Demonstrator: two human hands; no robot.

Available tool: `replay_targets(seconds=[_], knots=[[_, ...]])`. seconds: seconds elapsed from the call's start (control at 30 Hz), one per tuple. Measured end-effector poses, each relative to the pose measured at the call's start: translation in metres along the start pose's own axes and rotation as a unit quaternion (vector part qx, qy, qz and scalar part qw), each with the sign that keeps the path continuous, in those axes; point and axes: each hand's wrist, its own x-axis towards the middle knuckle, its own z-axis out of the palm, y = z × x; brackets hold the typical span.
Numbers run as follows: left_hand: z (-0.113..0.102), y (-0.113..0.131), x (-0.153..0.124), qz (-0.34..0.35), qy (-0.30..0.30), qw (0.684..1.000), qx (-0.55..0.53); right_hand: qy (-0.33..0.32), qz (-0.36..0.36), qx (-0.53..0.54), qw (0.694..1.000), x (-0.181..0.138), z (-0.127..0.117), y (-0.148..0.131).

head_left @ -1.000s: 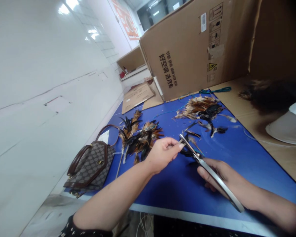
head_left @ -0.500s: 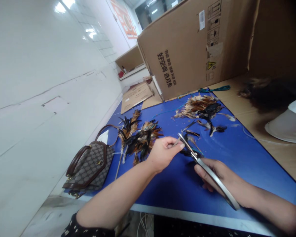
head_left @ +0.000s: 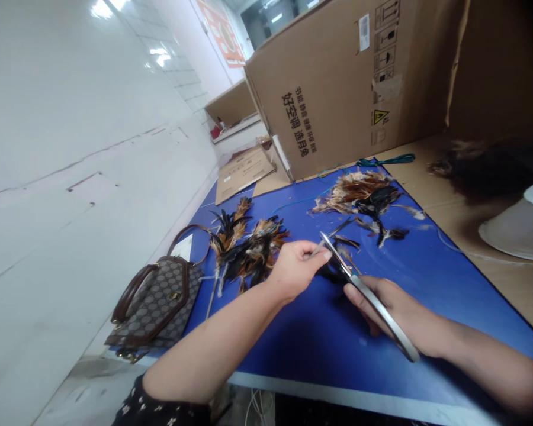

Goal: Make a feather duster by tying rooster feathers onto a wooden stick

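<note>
My left hand [head_left: 295,267] pinches a thin feather quill [head_left: 316,251] above the blue table [head_left: 417,278]. My right hand [head_left: 393,307] grips long metal scissors [head_left: 368,299], whose blades reach up to the quill at the left fingertips. A few dark feathers [head_left: 340,263] lie under the blades. A bundle of black and orange feathers [head_left: 249,245] lies just left of my left hand. A loose heap of brown and black feathers [head_left: 359,195] lies farther back.
A patterned brown handbag [head_left: 153,302] sits at the table's left corner by the white wall. A big cardboard box [head_left: 337,83] stands behind the table. A white hat-like object [head_left: 517,228] and a dark feather pile [head_left: 484,165] rest on the cardboard surface at right.
Both hands and the scissors have shifted slightly left and away from me; the grips are unchanged.
</note>
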Motion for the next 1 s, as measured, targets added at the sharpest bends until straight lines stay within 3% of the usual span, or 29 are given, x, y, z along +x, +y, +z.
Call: replay_targets(seconds=[0.43, 1.0], knots=[[0.004, -0.003, 0.029, 0.018, -0.002, 0.999, 0.047, -0.028, 0.015, 0.063, 0.998, 0.021, -0.01, 0.011], [0.009, -0.01, 0.036, 0.043, 0.019, 0.995, 0.084, -0.031, 0.031, 0.021, 0.999, 0.028, -0.01, 0.017]])
